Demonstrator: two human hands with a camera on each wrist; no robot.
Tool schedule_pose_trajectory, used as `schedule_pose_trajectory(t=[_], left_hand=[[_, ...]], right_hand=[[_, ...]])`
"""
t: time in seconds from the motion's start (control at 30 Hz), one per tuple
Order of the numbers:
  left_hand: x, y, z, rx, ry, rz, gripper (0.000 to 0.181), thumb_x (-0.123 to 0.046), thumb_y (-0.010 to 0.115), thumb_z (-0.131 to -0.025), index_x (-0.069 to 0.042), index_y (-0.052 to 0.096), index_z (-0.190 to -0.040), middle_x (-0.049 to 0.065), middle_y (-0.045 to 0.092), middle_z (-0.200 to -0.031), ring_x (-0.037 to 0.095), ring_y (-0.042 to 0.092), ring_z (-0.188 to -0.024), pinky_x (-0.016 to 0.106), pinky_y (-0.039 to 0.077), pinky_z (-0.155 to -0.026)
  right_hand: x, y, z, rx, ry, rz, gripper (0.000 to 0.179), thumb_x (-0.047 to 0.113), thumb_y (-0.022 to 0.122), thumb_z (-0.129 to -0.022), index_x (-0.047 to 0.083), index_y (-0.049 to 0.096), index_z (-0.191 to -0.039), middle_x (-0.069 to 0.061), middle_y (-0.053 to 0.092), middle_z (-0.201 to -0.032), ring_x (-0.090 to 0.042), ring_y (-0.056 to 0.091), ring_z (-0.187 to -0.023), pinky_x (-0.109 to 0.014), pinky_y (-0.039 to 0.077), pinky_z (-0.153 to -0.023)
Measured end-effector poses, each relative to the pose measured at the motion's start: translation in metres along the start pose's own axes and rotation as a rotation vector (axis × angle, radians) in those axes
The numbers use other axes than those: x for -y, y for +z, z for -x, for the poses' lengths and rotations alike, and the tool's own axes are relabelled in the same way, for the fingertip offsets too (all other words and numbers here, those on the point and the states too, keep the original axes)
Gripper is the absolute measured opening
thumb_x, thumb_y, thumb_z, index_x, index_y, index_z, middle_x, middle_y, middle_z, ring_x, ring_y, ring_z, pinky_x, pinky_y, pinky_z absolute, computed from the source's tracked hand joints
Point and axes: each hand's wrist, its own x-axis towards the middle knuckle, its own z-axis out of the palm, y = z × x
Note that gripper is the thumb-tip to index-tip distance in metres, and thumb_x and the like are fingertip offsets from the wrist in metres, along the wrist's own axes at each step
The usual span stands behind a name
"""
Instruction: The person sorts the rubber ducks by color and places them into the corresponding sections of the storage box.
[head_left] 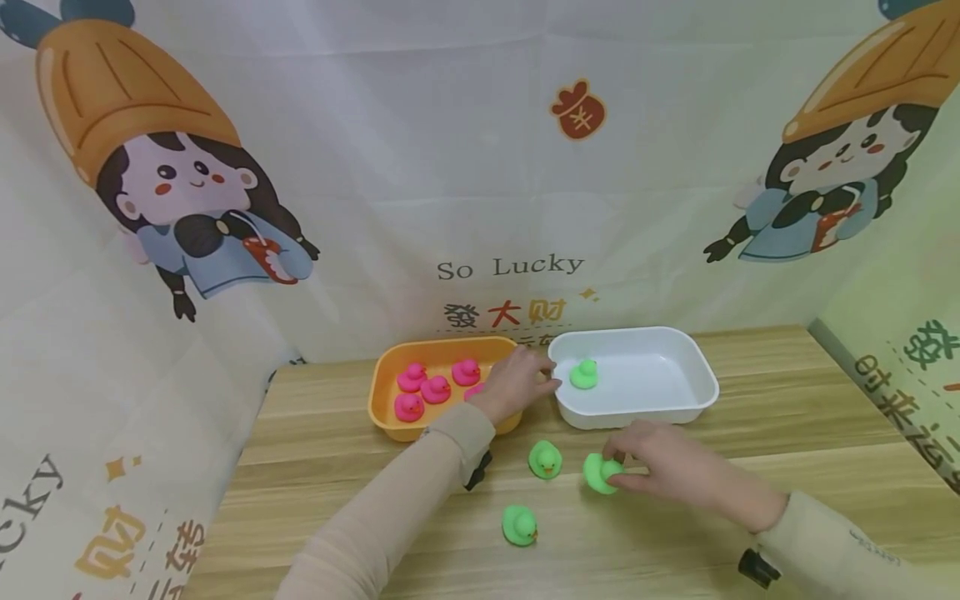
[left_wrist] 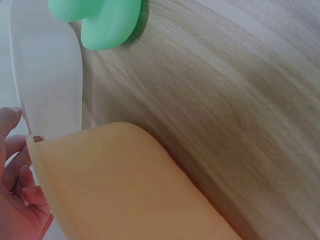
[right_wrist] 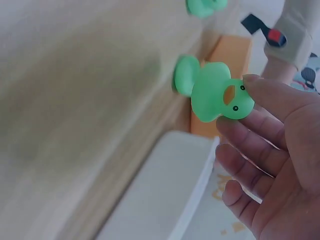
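Note:
My right hand (head_left: 671,467) pinches a green rubber duck (right_wrist: 212,92) by its head between thumb and fingers, a little above the table. My left hand (head_left: 517,382) reaches across the orange tray (head_left: 382,421); its thumb and a finger pinch the near-left rim of the white tray (head_left: 637,412). One green duck (head_left: 583,374) sits inside the white tray at its left end. Two more, a green duck (head_left: 545,459) and a nearer green duck (head_left: 520,525), rest on the table between my arms. Several pink ducks (head_left: 436,388) lie in the orange tray, some partly hidden by my left hand.
Both trays stand side by side at the back of the wooden table (head_left: 315,483), close to a printed cloth backdrop (head_left: 450,167). Cloth also hangs at both sides. Each sleeve carries a small black wrist device (head_left: 759,568).

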Motion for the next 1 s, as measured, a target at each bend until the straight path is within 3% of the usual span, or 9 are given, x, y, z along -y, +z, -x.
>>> schedule_pose_trajectory(t=[0.5,0.8,1.0], left_hand=[[-0.001,-0.002,0.000,0.009,-0.014,0.013,0.027,-0.028,0.071,-0.101,-0.008,0.079,-0.117,0.003,0.076,-0.110,0.019,0.057,-0.103,0.032,0.051,-0.090],[-0.001,-0.002,0.001,0.008,-0.014,0.011,0.027,-0.028,0.071,-0.101,-0.009,0.078,-0.118,0.003,0.076,-0.110,0.019,0.057,-0.102,0.030,0.051,-0.089],[-0.001,-0.002,0.000,0.011,-0.009,0.015,0.028,-0.027,0.071,-0.101,-0.007,0.078,-0.118,0.004,0.076,-0.110,0.020,0.057,-0.102,0.031,0.051,-0.089]], right_hand=[[-0.024,-0.047,-0.021,-0.087,0.048,0.165,0.019,0.023,0.085,-0.087,0.014,0.074,-0.100,0.010,0.067,-0.090,-0.011,0.060,-0.083,-0.032,0.053,-0.072],[-0.054,-0.062,-0.043,-0.076,0.068,0.167,0.017,0.016,0.082,-0.090,0.007,0.073,-0.101,0.001,0.070,-0.091,-0.020,0.065,-0.085,-0.039,0.055,-0.075],[-0.075,-0.063,-0.060,-0.035,0.144,0.135,0.017,0.016,0.079,-0.093,0.005,0.072,-0.103,-0.003,0.072,-0.095,-0.023,0.068,-0.088,-0.044,0.057,-0.075]])
